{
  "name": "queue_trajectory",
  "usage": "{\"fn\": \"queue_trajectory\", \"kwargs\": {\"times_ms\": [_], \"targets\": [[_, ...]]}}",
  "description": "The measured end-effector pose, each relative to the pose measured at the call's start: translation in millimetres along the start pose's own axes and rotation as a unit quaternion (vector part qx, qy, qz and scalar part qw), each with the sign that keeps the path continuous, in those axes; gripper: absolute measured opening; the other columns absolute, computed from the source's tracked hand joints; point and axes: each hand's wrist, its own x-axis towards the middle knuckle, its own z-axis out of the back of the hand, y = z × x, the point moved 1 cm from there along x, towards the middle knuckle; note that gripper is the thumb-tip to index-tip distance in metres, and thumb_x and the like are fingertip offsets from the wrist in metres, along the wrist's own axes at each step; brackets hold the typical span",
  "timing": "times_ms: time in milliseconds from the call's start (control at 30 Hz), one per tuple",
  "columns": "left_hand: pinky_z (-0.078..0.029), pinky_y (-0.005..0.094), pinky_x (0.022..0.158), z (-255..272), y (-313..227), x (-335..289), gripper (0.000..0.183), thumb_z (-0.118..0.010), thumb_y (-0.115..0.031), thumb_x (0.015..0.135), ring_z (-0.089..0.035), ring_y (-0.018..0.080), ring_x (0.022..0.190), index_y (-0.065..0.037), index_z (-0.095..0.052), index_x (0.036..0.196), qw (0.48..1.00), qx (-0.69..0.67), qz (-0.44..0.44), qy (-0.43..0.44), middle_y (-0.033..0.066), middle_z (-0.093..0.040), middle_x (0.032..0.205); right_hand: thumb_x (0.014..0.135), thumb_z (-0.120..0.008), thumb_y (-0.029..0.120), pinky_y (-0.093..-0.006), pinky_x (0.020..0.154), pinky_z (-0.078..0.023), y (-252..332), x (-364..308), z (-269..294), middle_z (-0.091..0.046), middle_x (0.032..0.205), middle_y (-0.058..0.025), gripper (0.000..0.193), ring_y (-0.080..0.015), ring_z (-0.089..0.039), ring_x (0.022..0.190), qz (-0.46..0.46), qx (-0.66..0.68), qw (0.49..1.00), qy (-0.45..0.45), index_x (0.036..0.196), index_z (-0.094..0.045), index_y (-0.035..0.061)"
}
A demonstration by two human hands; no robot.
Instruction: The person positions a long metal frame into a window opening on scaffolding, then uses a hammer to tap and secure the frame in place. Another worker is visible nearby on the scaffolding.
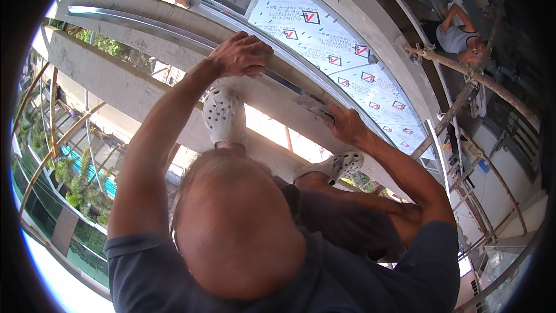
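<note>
Left hand (pixel 240 55) closed over a metal channel (pixel 174 35) at 11 o'clock; right hand (pixel 347 124) grips a small tool (pixel 315 107) (kind unclear) at 1 o'clock, protective film still on the panel (pixel 324 29).

Metal channel (pixel 191 37) — bare, smooth, bright silver with a glossy sheen; the left hand (pixel 240 55) rests on it. Directly below the channel, the concrete ledge (pixel 116 81) is grey, matt and rough, with chalky patches. Above the channel, the white panel (pixel 324 35) carries a smooth protective film with a slight gloss. Right of the channel, the scaffold poles (pixel 463 75) are round wood — brown, rough, unpainted. Below the channel, the clogs (pixel 225 117) are moulded plastic, off-white, matt, perforated. The shirt (pixel 359 278) is dark blue cloth, matt, soft.
</note>
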Motion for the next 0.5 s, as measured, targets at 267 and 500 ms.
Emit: {"fn": "queue_trajectory", "kwargs": {"times_ms": [267, 500], "targets": [[-0.05, 0.0437, 0.103, -4.0, -2.7, -3.1, 0.026, -0.079, -0.044, 0.087, -0.062, 0.0209, 0.124, -0.025, -0.072, 0.102, 1.0, 0.004, -0.005, -0.011, -0.0042, -0.064, 0.137, 0.074, -0.077, 0.004, -0.0507, 0.061, -0.06, -0.5, -4.5, 4.7, -0.071, 0.088, -0.0251, 0.05, -0.0459, -0.072, 0.072, 0.054, -0.022, 0.998, -0.028, 0.12, -0.058, 0.0019], [-0.05, 0.0436, 0.102, -0.5, 2.4, -0.8, 0.025, -0.078, -0.045, 0.089, -0.062, 0.0201, 0.124, -0.025, -0.071, 0.103, 1.0, 0.017, -0.012, -0.018, -0.004, -0.064, 0.136, 0.072, -0.078, -0.001, -0.0487, 0.065, -0.061, 13.3, 24.1, 7.2, -0.071, 0.096, -0.0247, 0.054, -0.0445, -0.073, 0.078, -0.009, -0.027, 0.998, 0.059, 0.122, -0.059, 0.0035]]}}
